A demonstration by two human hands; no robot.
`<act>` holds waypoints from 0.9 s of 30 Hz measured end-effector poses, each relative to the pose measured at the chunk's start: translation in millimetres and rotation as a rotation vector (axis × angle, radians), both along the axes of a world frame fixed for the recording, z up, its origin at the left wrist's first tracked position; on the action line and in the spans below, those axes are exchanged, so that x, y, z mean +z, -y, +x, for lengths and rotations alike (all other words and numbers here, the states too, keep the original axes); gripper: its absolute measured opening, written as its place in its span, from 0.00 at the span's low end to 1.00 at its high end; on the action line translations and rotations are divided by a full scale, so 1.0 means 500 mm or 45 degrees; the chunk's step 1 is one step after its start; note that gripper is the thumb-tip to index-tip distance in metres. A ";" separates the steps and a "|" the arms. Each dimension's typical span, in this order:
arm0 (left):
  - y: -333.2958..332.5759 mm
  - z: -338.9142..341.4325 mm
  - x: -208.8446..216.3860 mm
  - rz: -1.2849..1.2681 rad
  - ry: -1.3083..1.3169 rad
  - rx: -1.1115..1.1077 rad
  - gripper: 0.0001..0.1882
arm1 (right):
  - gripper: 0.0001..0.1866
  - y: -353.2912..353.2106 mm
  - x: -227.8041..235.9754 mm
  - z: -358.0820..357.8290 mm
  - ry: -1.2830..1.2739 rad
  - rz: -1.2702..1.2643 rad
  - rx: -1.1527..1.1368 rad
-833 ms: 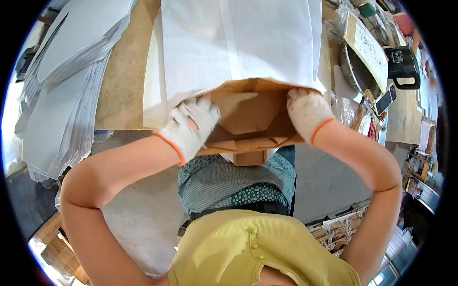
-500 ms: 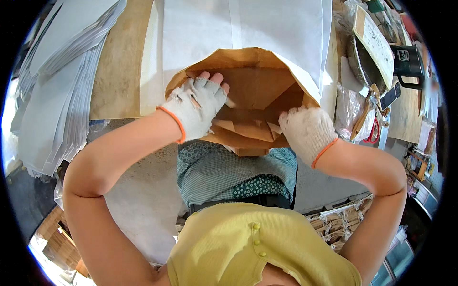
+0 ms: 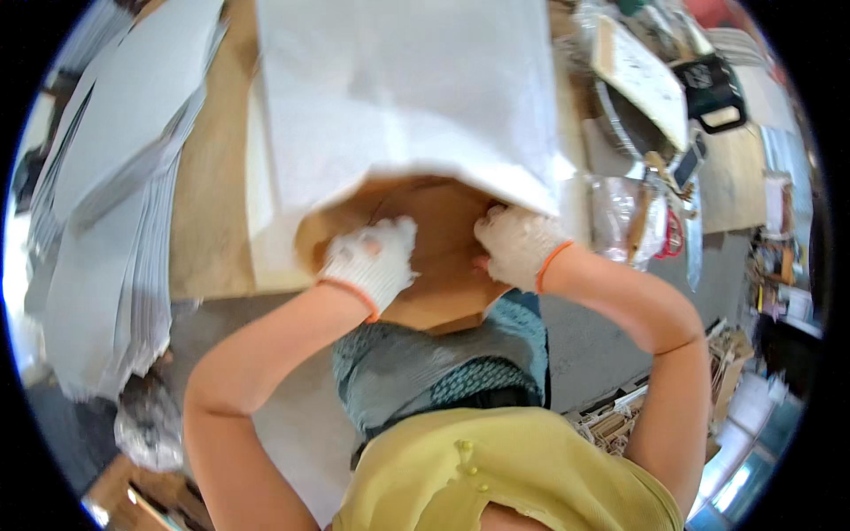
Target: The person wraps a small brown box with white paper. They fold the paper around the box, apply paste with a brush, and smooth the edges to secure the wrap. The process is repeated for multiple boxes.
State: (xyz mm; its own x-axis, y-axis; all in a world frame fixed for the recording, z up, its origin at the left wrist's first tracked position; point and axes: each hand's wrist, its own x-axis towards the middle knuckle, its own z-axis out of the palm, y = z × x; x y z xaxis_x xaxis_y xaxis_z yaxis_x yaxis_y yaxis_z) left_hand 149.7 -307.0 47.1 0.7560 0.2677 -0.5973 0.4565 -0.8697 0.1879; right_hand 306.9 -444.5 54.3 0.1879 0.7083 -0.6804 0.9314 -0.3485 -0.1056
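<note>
A person in white, orange-cuffed gloves works both hands at the gaping mouth of a white paper bag (image 3: pixel 398 97), its brown lining on show, as it lies on a wooden worktop (image 3: pixel 208 212) with its mouth past the near edge. The left hand (image 3: pixel 372 257) and right hand (image 3: pixel 518 248) curl at opposite sides of the opening — whether either is clamped on the paper, blur makes it impossible to tell. A stack of white sheets (image 3: pixel 124 177) stands at left; a phone (image 3: pixel 689 161) and black mug (image 3: pixel 713 93) sit at right.
</note>
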 end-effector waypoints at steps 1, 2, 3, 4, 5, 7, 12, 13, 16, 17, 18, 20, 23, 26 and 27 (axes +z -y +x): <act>-0.005 0.006 0.002 -0.021 -0.010 -0.002 0.22 | 0.22 0.003 0.002 0.005 0.035 -0.085 -0.007; -0.011 0.006 -0.012 -0.023 -0.005 0.033 0.23 | 0.18 0.019 0.004 0.006 0.028 -0.018 0.023; -0.015 0.002 -0.031 -0.037 0.000 0.062 0.24 | 0.15 0.041 0.013 0.015 0.024 0.036 0.050; -0.018 -0.017 -0.054 0.002 0.153 0.052 0.26 | 0.16 0.073 0.031 0.037 -0.212 0.236 0.064; -0.015 -0.032 -0.067 0.052 0.288 0.063 0.29 | 0.16 0.102 0.049 0.060 -0.464 0.454 0.102; -0.010 -0.020 0.000 0.103 0.188 0.137 0.40 | 0.15 0.150 0.086 0.094 -0.919 0.631 -0.363; -0.046 -0.050 -0.064 0.055 0.208 0.082 0.53 | 0.13 0.316 0.103 0.215 0.553 0.892 -0.351; -0.049 -0.047 -0.068 0.083 0.281 0.075 0.52 | 0.14 0.331 0.092 0.225 0.737 0.868 -0.227; -0.038 -0.055 -0.086 0.240 0.562 0.035 0.43 | 0.15 0.387 0.027 0.265 1.059 0.881 0.010; -0.047 -0.067 -0.082 0.239 0.450 0.001 0.38 | 0.15 0.365 0.023 0.282 1.076 0.877 -0.010; -0.052 -0.067 -0.070 0.202 0.339 -0.061 0.34 | 0.15 0.360 0.036 0.292 1.100 0.831 -0.050; -0.054 -0.075 -0.035 0.156 0.289 -0.032 0.24 | 0.14 0.316 0.089 0.334 0.705 1.310 -0.290; -0.040 -0.076 -0.075 -0.060 0.480 0.176 0.18 | 0.08 0.292 0.098 0.402 0.316 1.581 -1.130; -0.009 -0.045 -0.038 0.069 0.488 0.009 0.15 | 0.09 0.312 0.017 0.475 -0.047 1.752 -1.486; -0.002 -0.041 -0.030 0.127 0.493 -0.055 0.15 | 0.09 0.316 -0.001 0.481 -0.030 1.704 -1.431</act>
State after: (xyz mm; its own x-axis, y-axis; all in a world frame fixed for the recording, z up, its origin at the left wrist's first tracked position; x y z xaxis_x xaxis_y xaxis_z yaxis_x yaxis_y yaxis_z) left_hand 129.3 -305.9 32.3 0.9319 0.2731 -0.2386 0.3312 -0.9090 0.2529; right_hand 547.4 -602.6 53.7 0.9385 0.2786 0.2040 0.3129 -0.4363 -0.8437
